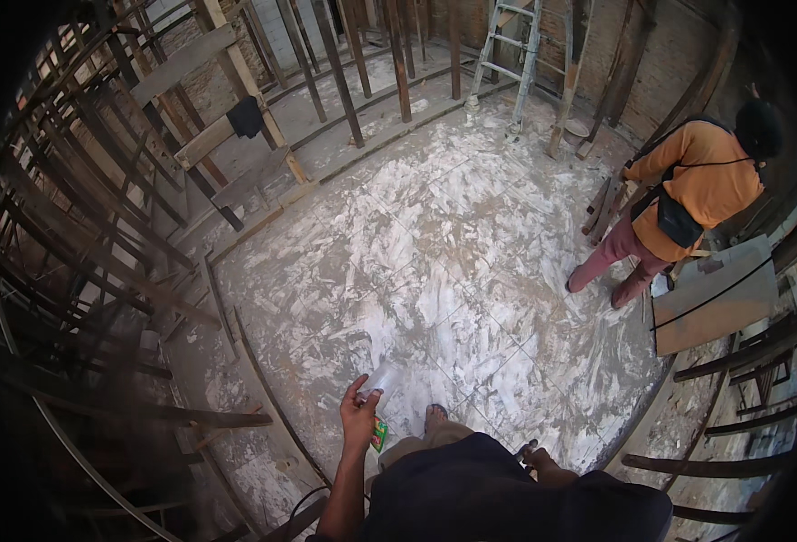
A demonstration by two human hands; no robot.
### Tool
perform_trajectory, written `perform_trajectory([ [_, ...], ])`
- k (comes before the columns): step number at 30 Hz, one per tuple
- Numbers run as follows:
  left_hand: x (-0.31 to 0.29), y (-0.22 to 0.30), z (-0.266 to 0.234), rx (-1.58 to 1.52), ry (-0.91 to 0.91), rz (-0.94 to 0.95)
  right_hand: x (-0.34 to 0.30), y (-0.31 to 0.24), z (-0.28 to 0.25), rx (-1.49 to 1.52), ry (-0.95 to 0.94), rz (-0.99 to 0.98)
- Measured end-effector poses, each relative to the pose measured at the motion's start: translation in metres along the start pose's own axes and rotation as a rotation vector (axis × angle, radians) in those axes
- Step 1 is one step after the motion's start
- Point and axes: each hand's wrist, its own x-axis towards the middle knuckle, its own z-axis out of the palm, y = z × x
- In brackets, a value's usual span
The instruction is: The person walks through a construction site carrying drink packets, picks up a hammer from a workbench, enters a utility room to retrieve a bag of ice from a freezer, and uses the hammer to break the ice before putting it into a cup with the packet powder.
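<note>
My left hand reaches forward at the lower middle, its fingers closed round a clear plastic cup. Just below its palm shows a small green packet with red and yellow marks. I cannot tell whether this packet is in the hand too or lies beyond it. At the right edge of my dark shirt, my right hand is low and partly covered. Something small and dark shows by its fingertips, and how the fingers are set is unclear. One bare foot stands on the floor between them.
White smears streak the tiled floor. A co-worker in an orange top bends at the right beside a leaning board. Wooden posts line the left and back. A ladder stands at the back, and a black cloth hangs on timber.
</note>
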Motion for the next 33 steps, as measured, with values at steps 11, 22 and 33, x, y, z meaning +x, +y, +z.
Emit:
perform_trajectory([
  [11,0.407,0.082,0.096,0.037,-0.069,-0.060,0.081,-0.575,-0.088,0.227,-0.078,-0.347],
  [22,0.835,0.299,0.325,0.050,-0.377,-0.025,0.180,-0.806,-0.181,-0.167,0.018,0.010],
  [33,1.173,0.396,0.609,0.125,-0.606,-0.113,0.320,-1.174,-0.342,-0.051,-0.159,0.285],
])
